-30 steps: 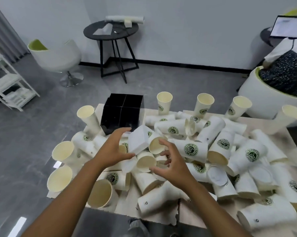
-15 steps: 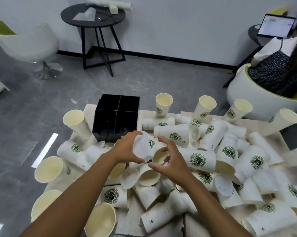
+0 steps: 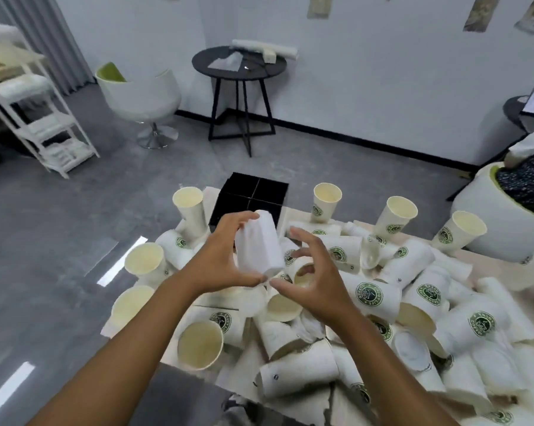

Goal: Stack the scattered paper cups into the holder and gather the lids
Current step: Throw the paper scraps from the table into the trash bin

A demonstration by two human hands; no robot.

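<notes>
Low pale table (image 3: 293,218) almost fully buried in white paper cups (image 3: 379,290) with green round logos; most lie on their sides in a heap, some stacked into each other, a few stand upright along the far and left edges, cream insides showing. Black holder (image 3: 253,199) with 4 square compartments sits at the table's far edge, left of centre, all 4 look dark; contents cannot be told. Left hand (image 3: 228,253) is raised over the pile, fingers and thumb wrapped around 1 white cup (image 3: 259,244), which is tilted, blurred, closed end up toward the holder. Right hand (image 3: 314,281) just beside it, fingers spread wide and curled, gripping nothing, thumb tip near the held cup's lower rim. A flat white lid (image 3: 411,353) lies among the cups at right. Room: grey floor (image 3: 75,241) with bright light streaks, white wall with black skirting, round black side table (image 3: 239,64) with white items on it, white swivel chair with green cushion (image 3: 139,90), white tiered shelf (image 3: 29,99) at left, grey curtain behind it. Far right: white tub chair (image 3: 487,222) with a seated person partly in view, laptop edge above.
</notes>
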